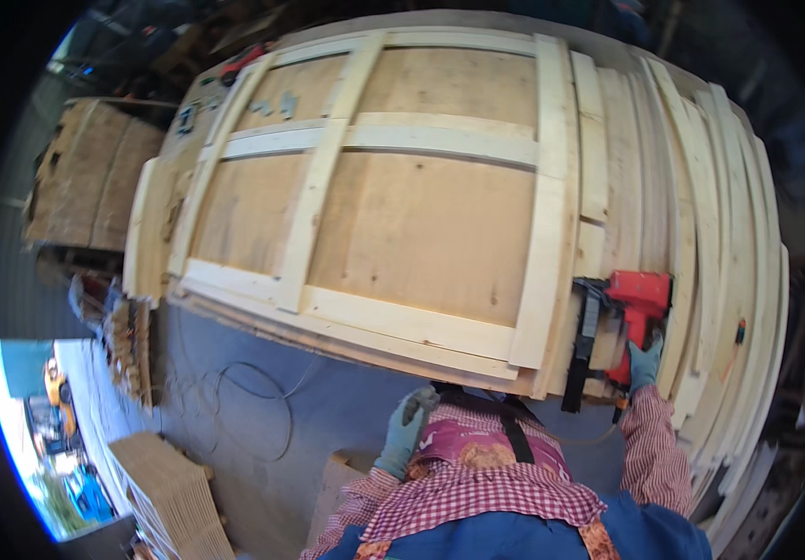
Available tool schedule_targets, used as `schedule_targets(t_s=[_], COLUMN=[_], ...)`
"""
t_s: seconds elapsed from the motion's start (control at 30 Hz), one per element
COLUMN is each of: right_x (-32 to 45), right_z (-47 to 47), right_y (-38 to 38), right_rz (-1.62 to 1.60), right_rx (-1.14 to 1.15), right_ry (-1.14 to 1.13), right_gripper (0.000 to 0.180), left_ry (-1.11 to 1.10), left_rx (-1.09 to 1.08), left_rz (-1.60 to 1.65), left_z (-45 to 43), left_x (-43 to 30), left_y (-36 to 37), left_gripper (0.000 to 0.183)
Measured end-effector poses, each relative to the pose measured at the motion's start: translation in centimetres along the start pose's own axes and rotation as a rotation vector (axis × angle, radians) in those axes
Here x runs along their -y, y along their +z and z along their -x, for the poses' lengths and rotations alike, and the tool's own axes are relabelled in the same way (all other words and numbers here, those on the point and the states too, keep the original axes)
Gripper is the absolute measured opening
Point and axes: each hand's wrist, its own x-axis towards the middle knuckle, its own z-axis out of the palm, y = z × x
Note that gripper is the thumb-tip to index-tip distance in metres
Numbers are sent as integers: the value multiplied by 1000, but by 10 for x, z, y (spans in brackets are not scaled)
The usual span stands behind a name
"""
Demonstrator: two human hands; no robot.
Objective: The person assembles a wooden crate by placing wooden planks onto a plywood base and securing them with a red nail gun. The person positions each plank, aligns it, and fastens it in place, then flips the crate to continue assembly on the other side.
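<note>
My right hand (646, 364), in a light blue work glove, grips the handle of a red pneumatic nail gun (639, 290) with a long black magazine. The gun lies over boards at the right of a wooden panel, and an air hose (595, 439) runs from its handle. In front of my waist, my gloved left hand (406, 427) is half curled, apart from the panel; whether its fingers hold anything is hidden. The panel is a plywood sheet (423, 231) framed with pale wood battens (308, 210). Several small metal strips, perhaps staples or nails (287, 105), lie on its far left section.
Long pale boards (724, 231) lie side by side at the right, with a screwdriver-like tool (741, 330) on them. Another red tool (243, 64) sits at the far left corner. A loose hose (290, 413) coils on the floor near stacked cardboard (178, 490).
</note>
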Motion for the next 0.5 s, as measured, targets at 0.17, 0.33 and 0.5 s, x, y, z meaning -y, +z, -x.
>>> schedule_targets(t_s=[0.17,0.33,0.5], right_x=[-64,-23,98], right_z=[-45,-44,13], right_y=[-4,1,-22], right_rz=[-77,262,506], right_rx=[219,99,-15], right_ry=[163,117,13], right_gripper=[61,49,64], left_ry=[64,67,226], left_rx=[56,105,290], left_rz=[-246,-448,-847], left_z=[-68,-95,-114], left_x=[-35,-54,-82], left_y=[-33,-50,-17], left_gripper=[37,32,40])
